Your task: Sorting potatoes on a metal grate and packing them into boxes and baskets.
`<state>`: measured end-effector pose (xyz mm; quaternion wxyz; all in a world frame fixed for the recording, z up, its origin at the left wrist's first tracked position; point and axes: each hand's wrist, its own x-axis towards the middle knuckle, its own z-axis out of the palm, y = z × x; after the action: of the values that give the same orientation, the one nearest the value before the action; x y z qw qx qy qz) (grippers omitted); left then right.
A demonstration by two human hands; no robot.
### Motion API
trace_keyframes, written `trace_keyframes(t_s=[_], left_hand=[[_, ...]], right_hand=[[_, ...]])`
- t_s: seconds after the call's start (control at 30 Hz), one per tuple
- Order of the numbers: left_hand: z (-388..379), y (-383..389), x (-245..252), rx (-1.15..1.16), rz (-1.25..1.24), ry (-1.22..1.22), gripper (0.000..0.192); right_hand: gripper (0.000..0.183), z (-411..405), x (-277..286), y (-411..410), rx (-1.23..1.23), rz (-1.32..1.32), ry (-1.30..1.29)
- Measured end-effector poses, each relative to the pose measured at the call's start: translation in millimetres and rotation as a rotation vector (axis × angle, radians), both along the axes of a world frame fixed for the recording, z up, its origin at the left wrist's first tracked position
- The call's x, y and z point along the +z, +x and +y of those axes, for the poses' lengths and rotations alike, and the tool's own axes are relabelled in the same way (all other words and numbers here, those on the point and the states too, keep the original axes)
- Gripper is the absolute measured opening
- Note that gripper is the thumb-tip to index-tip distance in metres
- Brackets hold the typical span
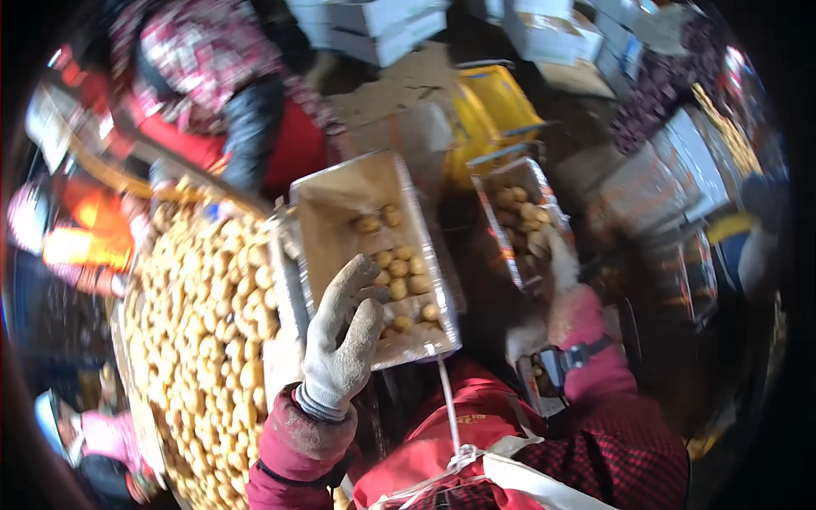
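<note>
My left hand [341, 338], in a soiled white work glove, is raised over the near left part of a deep cardboard box [452, 319]. Its fingers are curled apart with nothing seen between them. Several potatoes [399, 269] lie on the bottom of that box. My right hand [556, 258], also gloved and blurred, reaches to the right edge of a smaller box [500, 236] holding potatoes [524, 209]; whether it holds one cannot be told. Left of the deep box spreads a large heap of potatoes [210, 338].
A co-worker in a pink checked top [204, 57] leans over the heap's far end; others work along its left side. Yellow crates [497, 105] stand beyond the boxes. White cartons [382, 29] are at the top, and another person [669, 83] is at upper right.
</note>
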<state>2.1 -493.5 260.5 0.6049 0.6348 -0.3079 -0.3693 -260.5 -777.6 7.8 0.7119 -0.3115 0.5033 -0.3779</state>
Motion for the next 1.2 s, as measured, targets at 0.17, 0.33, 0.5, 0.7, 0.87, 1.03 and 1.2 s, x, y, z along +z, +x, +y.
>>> trace_keyframes(t_s=[0.17,0.33,0.5,0.7,0.87,1.03,1.2], left_hand=[[135.8,10.6,-0.9,0.316,-0.314,-0.135,0.045],[282.1,-18.4,-7.3,0.753,-0.413,0.017,0.047],[428.4,-68.9,-51.1,0.897,-0.831,0.795,0.072],[453.5,-130.9,-83.7,0.541,-0.910,1.089,0.073],[447.0,-126.5,-97.5,0.631,-0.919,1.082,0.072],[438.8,-104.4,-76.1,0.575,-0.769,1.127,0.068],[395.6,-28.8,-60.8,0.585,-1.077,0.693,0.063]], right_hand=[[0.051,60.1,108.2,39.0,0.177,-0.191,-0.035],[0.053,158.7,189.4,107.0,0.677,-0.582,-0.160],[0.054,301.3,228.6,155.7,1.226,-0.799,0.064],[0.056,411.9,205.7,157.1,1.827,-0.389,0.296],[0.054,440.2,188.0,163.1,1.979,-0.222,0.334],[0.052,446.3,182.5,177.9,2.010,-0.218,0.371],[0.049,435.9,188.8,192.4,1.994,-0.272,0.372]])
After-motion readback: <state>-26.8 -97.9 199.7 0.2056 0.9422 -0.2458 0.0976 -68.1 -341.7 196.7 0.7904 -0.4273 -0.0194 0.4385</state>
